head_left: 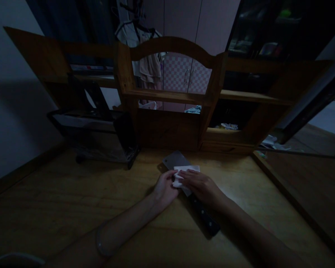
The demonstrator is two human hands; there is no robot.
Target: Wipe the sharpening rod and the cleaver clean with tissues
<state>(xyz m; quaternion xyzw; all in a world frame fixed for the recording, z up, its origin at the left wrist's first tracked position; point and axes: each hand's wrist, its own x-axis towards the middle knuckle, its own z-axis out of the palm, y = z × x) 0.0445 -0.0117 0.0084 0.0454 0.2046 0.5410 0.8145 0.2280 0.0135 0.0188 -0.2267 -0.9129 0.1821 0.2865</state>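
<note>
A cleaver (pixel 176 159) with a broad metal blade and a black riveted handle lies slantwise on the wooden table, its handle pointing toward me at lower right. Folded white tissue (pixel 194 168) covers the middle of the blade. My right hand (pixel 202 186) presses the tissue onto the blade, fingers together over it. At the blade's left edge, my left hand (pixel 166 189) is closed, thumb and fingers around the edge beside the tissue. The left fingertips are partly hidden, and most of the blade's lower half is under the tissue and hands.
The wooden tabletop (pixel 100 193) runs back to a wooden shelf unit (pixel 170 97). A black-framed rack (pixel 95 128) stands at the back left. A raised wooden edge (pixel 284 197) bounds the right side. A pale curved object (pixel 16 256) shows at the lower left. The light is dim.
</note>
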